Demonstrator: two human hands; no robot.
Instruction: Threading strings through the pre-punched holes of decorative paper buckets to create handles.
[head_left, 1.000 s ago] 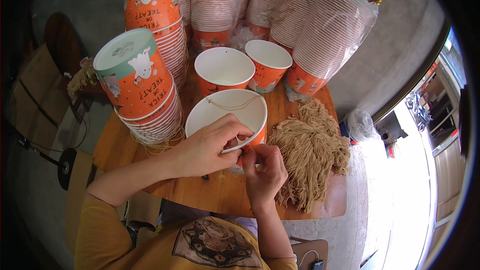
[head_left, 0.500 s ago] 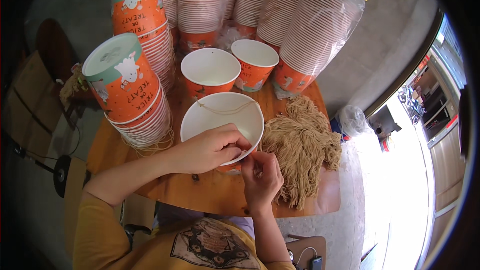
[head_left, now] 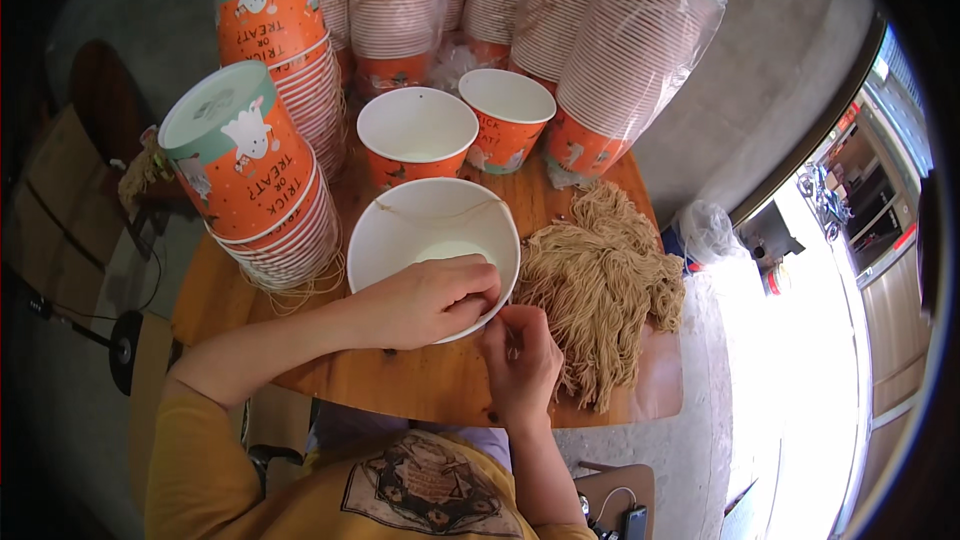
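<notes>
A white-lined paper bucket (head_left: 410, 240) stands near the table's front edge, its mouth tilted toward me. A thin beige cord (head_left: 440, 212) hangs across the far side of its mouth. My left hand (head_left: 440, 300) reaches over the near rim, fingers curled and closed against the inside of the right wall. Just outside that wall, my right hand (head_left: 525, 355) is closed in a pinch. What the fingertips of both hands hold is hidden. To the right lies a thick bundle of beige cords (head_left: 595, 290).
Two open orange buckets (head_left: 415, 130) (head_left: 507, 105) stand beyond. Upside-down bucket stacks (head_left: 245, 170) with cord loops rise at left. Tall plastic-wrapped stacks (head_left: 635, 50) line the back of the wooden table (head_left: 420, 380). A chair (head_left: 615, 500) bearing a phone stands below right.
The bucket has tipped a little more toward me and shifted slightly left. My left fingers have moved deeper inside it; my right hand stays pinched outside the rim.
</notes>
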